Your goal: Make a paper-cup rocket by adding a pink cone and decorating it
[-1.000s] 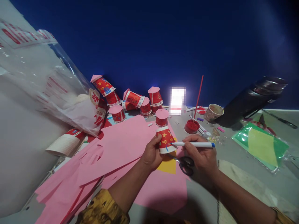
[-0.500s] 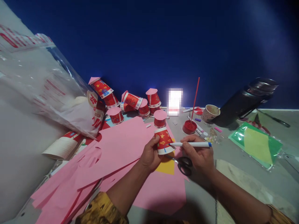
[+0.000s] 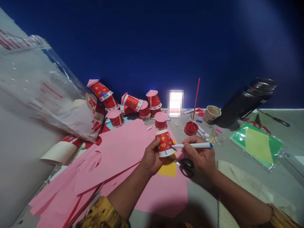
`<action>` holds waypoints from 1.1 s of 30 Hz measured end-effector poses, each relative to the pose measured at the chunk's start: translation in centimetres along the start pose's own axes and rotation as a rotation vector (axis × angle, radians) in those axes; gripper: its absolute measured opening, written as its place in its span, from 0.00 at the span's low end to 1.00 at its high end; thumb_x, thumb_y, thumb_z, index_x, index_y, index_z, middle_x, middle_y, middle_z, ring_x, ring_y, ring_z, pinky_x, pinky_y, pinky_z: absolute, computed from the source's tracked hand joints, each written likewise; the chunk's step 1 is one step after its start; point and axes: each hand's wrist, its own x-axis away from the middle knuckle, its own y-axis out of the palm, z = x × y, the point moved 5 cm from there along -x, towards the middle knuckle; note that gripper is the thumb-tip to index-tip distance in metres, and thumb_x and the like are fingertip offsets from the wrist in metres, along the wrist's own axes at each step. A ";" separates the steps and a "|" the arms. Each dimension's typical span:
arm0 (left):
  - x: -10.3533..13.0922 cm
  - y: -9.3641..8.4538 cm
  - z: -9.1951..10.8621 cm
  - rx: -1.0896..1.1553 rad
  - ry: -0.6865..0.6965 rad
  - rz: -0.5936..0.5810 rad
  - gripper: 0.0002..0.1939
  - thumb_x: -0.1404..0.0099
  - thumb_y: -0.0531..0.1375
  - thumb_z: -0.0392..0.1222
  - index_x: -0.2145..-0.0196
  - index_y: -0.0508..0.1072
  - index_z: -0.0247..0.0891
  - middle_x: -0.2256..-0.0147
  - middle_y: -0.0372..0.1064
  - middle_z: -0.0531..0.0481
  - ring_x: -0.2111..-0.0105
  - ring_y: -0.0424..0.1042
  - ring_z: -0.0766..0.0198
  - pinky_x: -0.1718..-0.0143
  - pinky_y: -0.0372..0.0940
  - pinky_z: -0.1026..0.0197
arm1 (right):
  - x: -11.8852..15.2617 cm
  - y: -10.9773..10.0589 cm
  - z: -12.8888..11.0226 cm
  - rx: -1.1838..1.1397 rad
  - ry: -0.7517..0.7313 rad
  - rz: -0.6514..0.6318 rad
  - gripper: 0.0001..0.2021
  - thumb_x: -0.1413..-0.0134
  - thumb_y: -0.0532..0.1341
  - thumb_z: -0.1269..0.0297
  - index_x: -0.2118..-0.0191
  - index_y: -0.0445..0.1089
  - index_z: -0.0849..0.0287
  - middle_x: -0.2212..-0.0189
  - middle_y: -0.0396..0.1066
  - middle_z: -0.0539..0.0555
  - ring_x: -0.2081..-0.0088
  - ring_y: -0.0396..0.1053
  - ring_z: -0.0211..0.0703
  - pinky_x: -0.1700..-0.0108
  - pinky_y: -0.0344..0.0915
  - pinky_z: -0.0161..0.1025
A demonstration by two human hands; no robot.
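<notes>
My left hand [image 3: 153, 155] is closed around a red paper cup [image 3: 163, 144], held upside down with its white rim low. The cup carries yellow star and cloud prints and a small blue mark near the rim. In my right hand [image 3: 200, 155] is a white marker [image 3: 196, 145] with a blue end cap, its blue tip at the cup's right side. Black-handled scissors [image 3: 186, 167] lie beneath, between my hands, their blades partly hidden under the cup. Pink paper [image 3: 166, 196] and a piece of yellow paper [image 3: 167, 171] lie below.
Several red cups with pink paper tops [image 3: 116, 117] stand behind, some stacked and leaning. A red pot [image 3: 190, 129] holds a stick. A black flask [image 3: 245, 103], patterned cup [image 3: 212, 114] and green packet [image 3: 257, 144] are right; stacked cups [image 3: 60, 150] and a plastic bag [image 3: 47, 85] left.
The view has shifted slightly, so most things sit a little further left. Both hands keep their hold, and the marker tip stays at the cup's side.
</notes>
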 end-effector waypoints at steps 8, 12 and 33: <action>-0.1 -0.2 -0.1 -0.016 -0.012 -0.019 0.20 0.36 0.67 0.43 0.49 0.75 0.30 0.57 0.80 0.39 0.58 0.80 0.51 0.47 0.74 0.48 | -0.3 -0.3 -0.2 0.081 -0.063 0.007 0.14 0.37 0.66 0.52 0.67 0.75 0.58 0.78 0.75 0.51 0.78 0.71 0.40 0.77 0.67 0.33; 0.0 -0.2 0.1 -0.026 -0.022 -0.022 0.20 0.34 0.66 0.45 0.50 0.76 0.27 0.59 0.80 0.37 0.60 0.81 0.51 0.51 0.74 0.50 | -0.2 0.0 -0.7 0.022 -0.064 -0.004 0.13 0.38 0.66 0.54 0.69 0.74 0.57 0.82 0.71 0.48 0.83 0.68 0.38 0.82 0.63 0.32; -0.1 -0.5 0.1 -0.036 -0.021 -0.030 0.21 0.35 0.67 0.45 0.49 0.76 0.28 0.58 0.80 0.37 0.60 0.81 0.51 0.49 0.73 0.50 | -0.2 0.1 -1.2 0.065 -0.060 -0.035 0.16 0.40 0.67 0.51 0.72 0.73 0.56 0.83 0.70 0.48 0.83 0.66 0.38 0.83 0.64 0.33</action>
